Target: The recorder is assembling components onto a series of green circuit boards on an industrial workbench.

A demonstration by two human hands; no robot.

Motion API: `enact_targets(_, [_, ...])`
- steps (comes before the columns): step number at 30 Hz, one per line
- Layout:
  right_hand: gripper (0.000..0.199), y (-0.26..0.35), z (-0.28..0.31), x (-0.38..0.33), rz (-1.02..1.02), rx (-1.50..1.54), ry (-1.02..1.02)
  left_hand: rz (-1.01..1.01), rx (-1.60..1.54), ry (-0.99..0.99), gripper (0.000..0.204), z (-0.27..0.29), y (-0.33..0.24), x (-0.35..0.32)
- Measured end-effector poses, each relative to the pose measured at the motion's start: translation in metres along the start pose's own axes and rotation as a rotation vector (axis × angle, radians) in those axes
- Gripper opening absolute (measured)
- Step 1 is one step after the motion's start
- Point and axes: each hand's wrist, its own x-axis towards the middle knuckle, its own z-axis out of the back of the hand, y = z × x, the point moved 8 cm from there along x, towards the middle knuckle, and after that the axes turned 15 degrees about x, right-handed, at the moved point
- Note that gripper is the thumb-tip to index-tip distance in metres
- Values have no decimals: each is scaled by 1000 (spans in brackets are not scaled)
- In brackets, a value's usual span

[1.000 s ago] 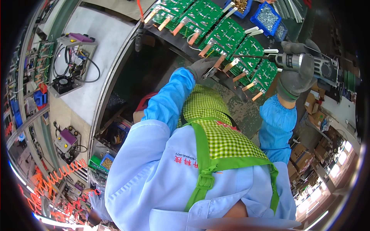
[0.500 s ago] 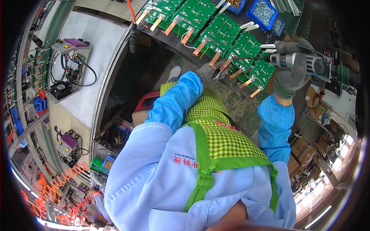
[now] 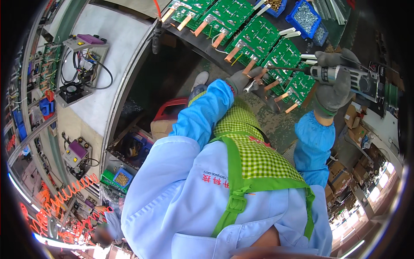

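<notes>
My right hand [image 3: 334, 88], in a grey glove, is wrapped round an electric screwdriver [image 3: 361, 80]. Its long thin bit [image 3: 286, 68] points left, its tip at the bolted end of a copper strip [image 3: 261, 75] on a green circuit board [image 3: 282, 54]. Gloved in grey as well, my left hand [image 3: 240, 80] is closed on a silver wrench [image 3: 249, 89] just below that strip. The wrench's far end is hidden by the strips and the board. Several like boards with copper strips stand in a row along the bench edge [image 3: 202, 52].
Blue bins of silver screws [image 3: 304, 19] and brass-coloured parts [image 3: 276, 4] stand behind the boards, near white metal bars [image 3: 330, 11]. A dark tool [image 3: 157, 41] hangs on a red cord at the left. Farther left, a purple-topped device [image 3: 88, 39] sits on a white table [image 3: 114, 47].
The whole view has shifted slightly to the right. Both hands keep their holds, with the screwdriver bit and wrench at the same copper strip.
</notes>
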Motion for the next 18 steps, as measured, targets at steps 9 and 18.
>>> enact_targets(9, [48, -1, 4, -4, -26, -48, -10, -150, -116, -178, 48, 2, 5, -4])
enact_targets(18, [32, 0, -5, 11, -55, -137, 10, -371, 434, -128, 38, 12, -26, 1])
